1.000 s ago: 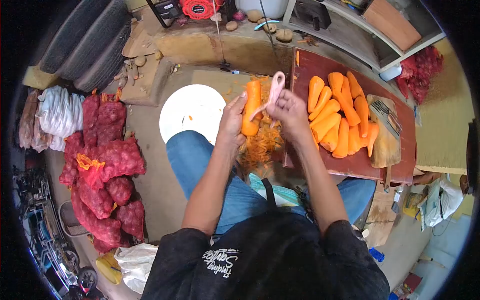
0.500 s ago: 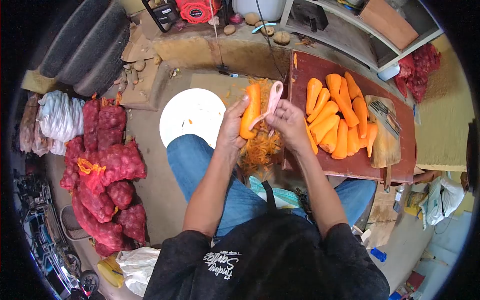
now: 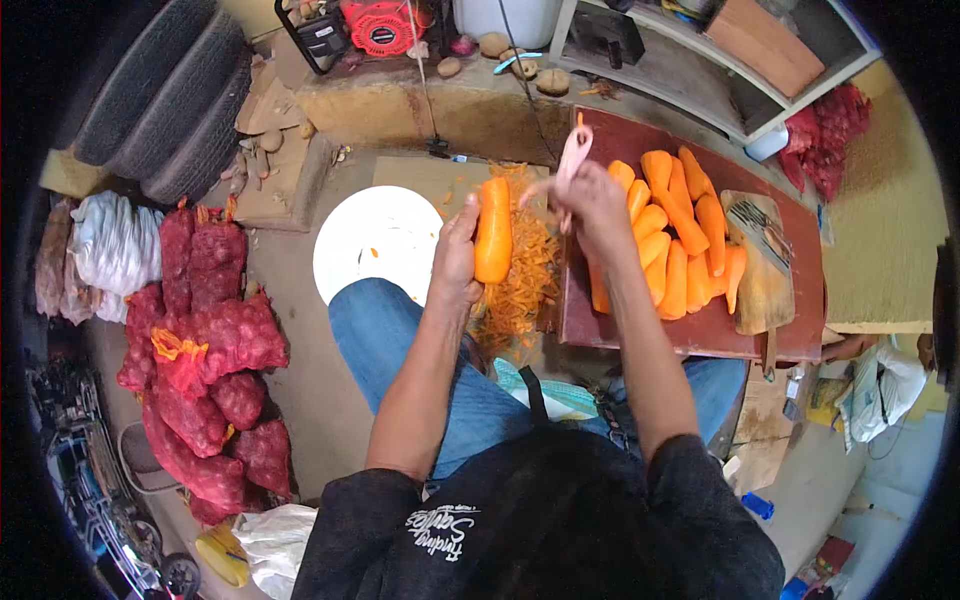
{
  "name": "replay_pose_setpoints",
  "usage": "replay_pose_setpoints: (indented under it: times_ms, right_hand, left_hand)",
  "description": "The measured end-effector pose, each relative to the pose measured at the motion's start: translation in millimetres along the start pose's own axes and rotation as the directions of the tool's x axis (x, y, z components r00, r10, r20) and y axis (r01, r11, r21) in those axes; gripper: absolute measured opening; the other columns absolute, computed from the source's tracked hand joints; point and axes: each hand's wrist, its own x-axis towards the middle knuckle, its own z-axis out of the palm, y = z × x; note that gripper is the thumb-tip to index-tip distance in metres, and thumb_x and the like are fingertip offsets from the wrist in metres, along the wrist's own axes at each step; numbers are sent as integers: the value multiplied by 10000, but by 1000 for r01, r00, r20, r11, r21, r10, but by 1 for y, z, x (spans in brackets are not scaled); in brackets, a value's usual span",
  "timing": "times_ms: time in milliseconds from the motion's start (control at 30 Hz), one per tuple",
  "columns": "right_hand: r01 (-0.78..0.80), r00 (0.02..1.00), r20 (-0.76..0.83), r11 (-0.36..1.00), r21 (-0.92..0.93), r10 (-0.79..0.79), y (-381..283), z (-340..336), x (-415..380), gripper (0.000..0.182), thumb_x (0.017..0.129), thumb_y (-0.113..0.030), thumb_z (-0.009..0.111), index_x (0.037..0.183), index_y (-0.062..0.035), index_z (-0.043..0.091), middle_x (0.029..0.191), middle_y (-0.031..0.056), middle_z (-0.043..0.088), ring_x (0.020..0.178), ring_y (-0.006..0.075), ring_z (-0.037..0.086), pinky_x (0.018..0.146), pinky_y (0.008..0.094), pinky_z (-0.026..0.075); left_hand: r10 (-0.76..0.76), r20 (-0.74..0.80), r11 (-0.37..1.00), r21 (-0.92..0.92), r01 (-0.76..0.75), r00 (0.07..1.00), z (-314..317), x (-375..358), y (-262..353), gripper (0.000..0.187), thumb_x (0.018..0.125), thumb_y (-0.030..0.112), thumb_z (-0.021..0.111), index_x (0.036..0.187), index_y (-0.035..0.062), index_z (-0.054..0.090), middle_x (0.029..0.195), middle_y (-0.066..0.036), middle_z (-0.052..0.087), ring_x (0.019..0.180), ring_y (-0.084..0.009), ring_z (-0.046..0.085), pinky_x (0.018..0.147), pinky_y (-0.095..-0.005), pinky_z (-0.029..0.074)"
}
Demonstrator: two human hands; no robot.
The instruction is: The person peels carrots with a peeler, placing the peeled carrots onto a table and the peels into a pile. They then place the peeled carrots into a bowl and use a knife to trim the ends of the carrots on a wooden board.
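A peeled orange carrot (image 3: pixel 494 232) stands nearly upright in my left hand (image 3: pixel 458 252), its thumb along the carrot's side. My right hand (image 3: pixel 597 210) is wrapped round a pink peeler (image 3: pixel 573 158), to the right of the carrot and apart from it. Below both hands, orange peelings (image 3: pixel 530 275) lie in a heap on the floor. To the right, several peeled carrots (image 3: pixel 676 275) rest on a dark red table (image 3: pixel 600 335), beside a wooden board (image 3: pixel 765 285) with a knife on it.
A round white lid or basin (image 3: pixel 365 235) lies left of my hands. Red net sacks (image 3: pixel 225 340) are piled at the left, below stacked tyres (image 3: pixel 180 110). A red machine (image 3: pixel 385 28) and a grey shelf (image 3: pixel 660 70) stand at the back.
My right hand has moved away from the carrot, to the right and slightly up, with the peeler. The carrot in my left hand has shifted slightly down and left.
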Motion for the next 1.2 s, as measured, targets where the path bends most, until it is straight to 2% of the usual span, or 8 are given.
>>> replay_pose_setpoints:
  times_ms: [133,267,367,633,767,967,1100,1200]
  right_hand:
    - [-137,979,162,989,59,126,6,24,-35,262,869,-97,757,1079,-3,633,785,8,677,589,59,593,478,199,453]
    - [-45,984,171,998,-51,53,7,22,7,271,887,-84,736,1098,6,591,834,44,687,620,69,592,531,197,450]
    - [-62,989,138,994,91,49,12,33,28,235,901,-69,710,1088,1,586,853,57,695,639,74,599,533,198,448]
    - [-255,926,316,960,118,207,13,4,-4,590,862,-96,777,1362,70,513,931,39,700,730,75,615,631,204,479]
    - [-341,914,293,923,179,281,17,-8,-21,454,858,-136,791,1219,39,579,893,37,685,735,100,628,640,223,503]
    - [-114,993,25,896,430,115,-4,-31,-28,317,873,-116,762,1097,16,581,892,88,685,723,140,657,655,257,559]
    - [-115,992,60,991,60,112,-30,7,-44,273,866,-63,735,1084,5,586,881,80,689,705,141,660,657,268,559]
    - [-49,995,86,999,-7,49,-23,5,-30,256,856,-44,731,1075,-21,600,898,62,696,730,124,659,656,254,540]
  left_hand:
    - [-18,33,992,-123,22,999,23,-8,10,677,1025,623,404,1044,-13,636,899,-106,690,696,-158,657,617,-299,545]
    - [114,94,984,125,-125,989,13,-7,7,629,996,616,490,1068,6,625,881,-68,662,699,-118,619,619,-270,515]
    - [136,67,972,182,-146,988,7,-3,6,584,980,586,555,1076,15,626,858,-33,633,711,-91,593,625,-249,494]
    - [24,99,994,104,-34,995,11,-8,14,625,958,612,564,1132,15,620,886,-23,630,749,-84,590,643,-236,487]
    - [-46,224,994,107,23,973,10,-12,20,603,918,441,702,1295,-5,550,1008,-40,634,809,-97,604,712,-246,510]
    - [85,283,929,324,-178,955,13,-18,14,835,648,126,784,1407,-26,471,1055,-47,616,908,-147,626,846,-277,519]
    - [23,304,912,384,-145,952,19,-20,15,902,592,87,775,1430,-35,464,1174,-53,617,1000,-156,620,920,-278,496]
    - [40,301,866,465,-183,953,19,-20,18,915,583,99,773,1434,-45,469,1244,-63,605,1044,-156,610,947,-269,475]
